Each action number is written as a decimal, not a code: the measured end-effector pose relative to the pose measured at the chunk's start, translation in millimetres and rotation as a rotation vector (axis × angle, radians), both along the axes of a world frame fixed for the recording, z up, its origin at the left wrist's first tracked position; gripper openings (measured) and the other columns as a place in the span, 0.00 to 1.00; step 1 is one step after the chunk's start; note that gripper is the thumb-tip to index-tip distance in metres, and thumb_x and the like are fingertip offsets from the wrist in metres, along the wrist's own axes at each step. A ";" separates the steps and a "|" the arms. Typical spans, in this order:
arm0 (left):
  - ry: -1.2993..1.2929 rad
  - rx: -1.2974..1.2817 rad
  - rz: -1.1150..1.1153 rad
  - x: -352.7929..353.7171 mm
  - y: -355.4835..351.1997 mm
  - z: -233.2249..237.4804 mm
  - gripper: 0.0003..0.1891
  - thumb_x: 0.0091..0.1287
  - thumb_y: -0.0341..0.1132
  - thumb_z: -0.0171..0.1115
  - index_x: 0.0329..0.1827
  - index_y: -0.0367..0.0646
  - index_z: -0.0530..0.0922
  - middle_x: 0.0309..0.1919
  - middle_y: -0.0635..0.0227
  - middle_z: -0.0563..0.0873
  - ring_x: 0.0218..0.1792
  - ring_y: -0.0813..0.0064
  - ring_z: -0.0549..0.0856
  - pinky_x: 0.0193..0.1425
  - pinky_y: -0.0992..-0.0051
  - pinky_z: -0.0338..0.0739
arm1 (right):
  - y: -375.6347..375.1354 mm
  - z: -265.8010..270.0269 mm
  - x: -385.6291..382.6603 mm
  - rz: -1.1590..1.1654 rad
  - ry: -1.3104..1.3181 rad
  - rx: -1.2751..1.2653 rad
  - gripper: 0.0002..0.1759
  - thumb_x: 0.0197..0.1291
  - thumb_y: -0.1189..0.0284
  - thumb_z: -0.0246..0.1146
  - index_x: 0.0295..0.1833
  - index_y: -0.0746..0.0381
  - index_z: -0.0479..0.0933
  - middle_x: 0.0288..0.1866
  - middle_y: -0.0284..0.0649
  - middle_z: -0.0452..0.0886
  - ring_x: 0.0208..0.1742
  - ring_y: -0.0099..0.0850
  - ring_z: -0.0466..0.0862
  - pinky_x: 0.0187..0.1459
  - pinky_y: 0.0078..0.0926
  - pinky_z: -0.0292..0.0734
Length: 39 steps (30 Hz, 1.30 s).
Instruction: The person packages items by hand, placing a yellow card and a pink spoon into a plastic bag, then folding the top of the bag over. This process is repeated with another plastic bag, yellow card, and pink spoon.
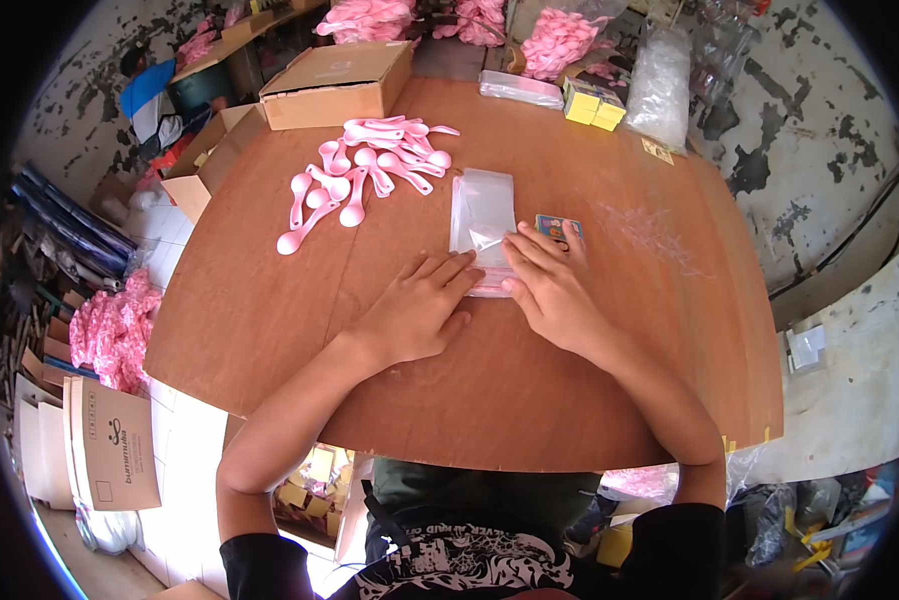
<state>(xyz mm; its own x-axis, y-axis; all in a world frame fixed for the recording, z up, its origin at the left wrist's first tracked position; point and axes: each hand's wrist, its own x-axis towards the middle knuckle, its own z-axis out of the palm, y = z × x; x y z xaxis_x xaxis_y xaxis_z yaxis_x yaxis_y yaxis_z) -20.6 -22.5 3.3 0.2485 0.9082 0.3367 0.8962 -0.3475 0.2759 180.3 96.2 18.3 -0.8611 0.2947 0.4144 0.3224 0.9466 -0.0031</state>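
Note:
A stack of clear plastic bags (482,205) lies on the brown table (299,320) in front of me, with pinkish edges at its near end. My left hand (419,308) rests palm down, fingers stretched out, its fingertips at the stack's near left edge. My right hand (551,292) lies over the stack's near right side with its fingers extended. Partly under those fingers is a small blue and yellow printed packet (548,222). Pink plastic measuring scoops (366,158) are heaped loosely beyond my left hand.
A closed cardboard box (337,85) sits at the table's back left. Along the back right are a flat clear pack (520,89), yellow boxes (594,104) and a clear plastic roll (659,85). Thin plastic scraps (654,235) lie right. Another person (154,105) is at the far left.

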 end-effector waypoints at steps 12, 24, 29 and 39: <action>-0.231 0.394 -0.023 -1.6 -2.0 26.7 0.21 0.58 0.27 0.68 0.56 0.38 0.77 0.56 0.57 0.81 0.61 0.54 0.77 0.75 0.50 0.59 | -45.4 45.1 21.1 0.310 0.169 -0.283 0.15 0.62 0.72 0.64 0.53 0.65 0.82 0.49 0.45 0.84 0.60 0.41 0.80 0.67 0.50 0.65; -1.285 -0.108 0.010 -8.7 -12.4 34.7 0.14 0.67 0.27 0.66 0.54 0.35 0.80 0.39 0.65 0.89 0.40 0.83 0.86 0.42 0.82 0.82 | 21.9 24.8 50.1 -0.104 0.097 -0.098 0.14 0.52 0.77 0.71 0.46 0.66 0.83 0.44 0.44 0.83 0.37 0.42 0.83 0.39 0.34 0.79; -1.366 -0.175 0.086 -5.7 -14.2 38.7 0.15 0.67 0.26 0.66 0.55 0.34 0.79 0.42 0.62 0.88 0.36 0.81 0.85 0.41 0.80 0.81 | 28.9 17.4 49.4 -0.170 0.218 -0.410 0.04 0.53 0.73 0.70 0.36 0.60 0.86 0.35 0.38 0.84 0.41 0.39 0.80 0.46 0.37 0.72; -1.388 -0.265 0.082 -7.5 -9.8 29.1 0.16 0.66 0.26 0.67 0.55 0.32 0.80 0.40 0.61 0.89 0.38 0.82 0.86 0.42 0.81 0.81 | 24.3 29.5 39.2 -0.052 0.208 0.012 0.04 0.56 0.77 0.67 0.33 0.64 0.78 0.31 0.40 0.79 0.39 0.40 0.78 0.43 0.38 0.73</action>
